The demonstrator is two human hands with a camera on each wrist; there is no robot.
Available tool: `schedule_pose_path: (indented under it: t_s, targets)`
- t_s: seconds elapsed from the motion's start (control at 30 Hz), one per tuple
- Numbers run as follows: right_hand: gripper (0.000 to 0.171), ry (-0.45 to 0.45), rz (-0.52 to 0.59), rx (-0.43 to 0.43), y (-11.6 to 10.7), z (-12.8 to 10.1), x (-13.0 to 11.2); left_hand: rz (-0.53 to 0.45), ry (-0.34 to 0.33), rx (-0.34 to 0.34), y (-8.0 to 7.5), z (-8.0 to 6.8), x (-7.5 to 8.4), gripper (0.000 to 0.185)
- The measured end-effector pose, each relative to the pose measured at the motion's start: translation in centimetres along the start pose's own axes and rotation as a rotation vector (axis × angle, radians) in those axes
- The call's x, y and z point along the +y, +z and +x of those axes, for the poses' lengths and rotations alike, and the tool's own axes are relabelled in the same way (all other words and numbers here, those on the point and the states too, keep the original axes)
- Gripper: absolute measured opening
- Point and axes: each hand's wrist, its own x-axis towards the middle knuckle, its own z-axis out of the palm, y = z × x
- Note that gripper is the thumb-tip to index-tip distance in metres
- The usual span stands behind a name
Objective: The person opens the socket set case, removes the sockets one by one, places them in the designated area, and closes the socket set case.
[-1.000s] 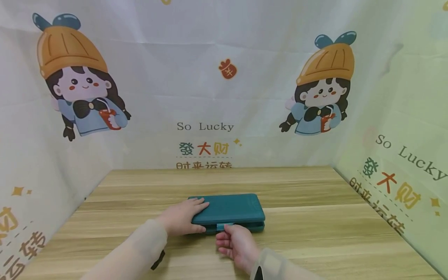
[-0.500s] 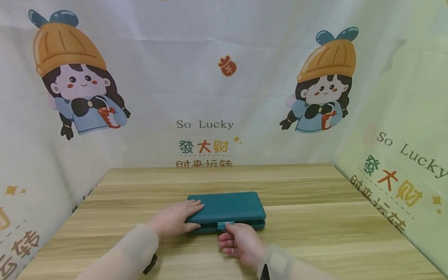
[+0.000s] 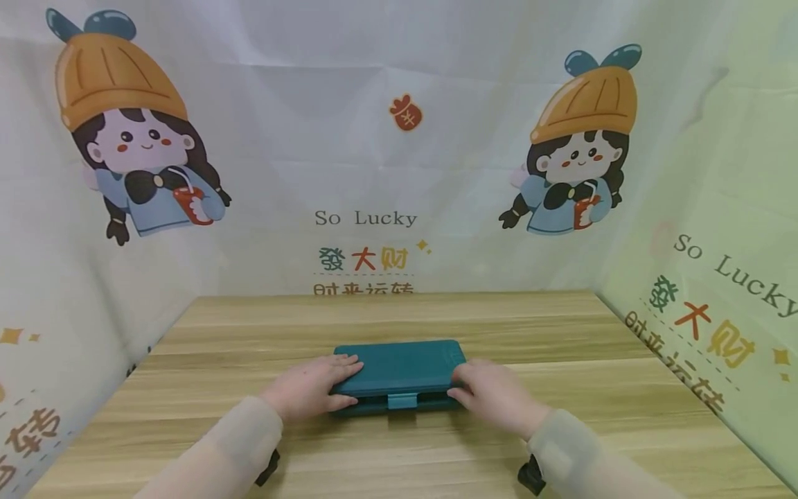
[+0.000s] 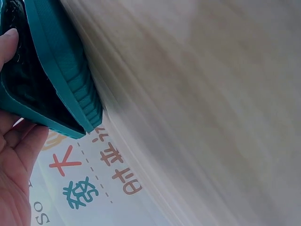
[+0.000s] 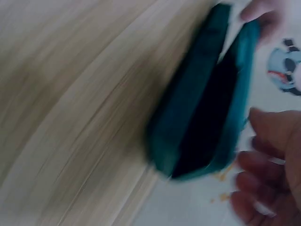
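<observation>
A teal case (image 3: 399,367) lies on the table in the head view, its lid slightly raised along the front. A short teal tab (image 3: 402,400) hangs across the gap. My left hand (image 3: 312,388) grips the lid's left end, fingers on top and thumb (image 4: 8,44) at the dark opening in the left wrist view. My right hand (image 3: 495,395) is at the right end, fingertips at the lid's edge and thumb near the front corner. The right wrist view is blurred; there the right fingers (image 5: 256,181) are loosely bent right beside the lid. The case's dark interior shows no contents.
The wood-grain table (image 3: 399,454) spreads around the case. A printed cloth backdrop (image 3: 280,138) with cartoon figures and lettering stands behind the table and along both sides. Black straps hang at both wrists, the right strap (image 3: 532,475) near the table's front.
My right hand has let go of the front tab and moved right to the case's right end. The left hand slid slightly left on the lid and stays there.
</observation>
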Motion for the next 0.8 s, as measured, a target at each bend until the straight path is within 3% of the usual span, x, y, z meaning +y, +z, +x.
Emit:
schedule_pose_path:
  t_s: [0.07,0.13,0.2,0.33,0.53,0.8]
  targets:
    - [0.034,-0.124,-0.196,0.069,-0.1,-0.2,1.5,0.004,0.010,0.003,-0.1,0.0,0.0,0.066]
    - [0.050,-0.205,-0.278,0.062,-0.2,-0.3,2.7,0.003,0.011,0.003,0.0,0.0,0.0,0.066]
    - [0.057,-0.248,-0.288,-0.003,-0.4,-0.2,3.5,0.003,0.012,0.008,0.1,0.0,0.0,0.066]
    - [0.052,-0.296,-0.299,-0.090,-0.5,-0.1,4.1,0.010,0.010,0.012,0.3,0.0,-0.2,0.066]
    - [0.046,-0.323,-0.368,-0.078,-0.2,0.2,4.1,0.010,0.003,0.013,0.3,-0.1,-0.2,0.067]
    - [0.044,-0.307,-0.314,-0.057,-0.1,0.4,4.2,-0.034,-0.021,0.045,0.2,-0.5,-0.1,0.065]
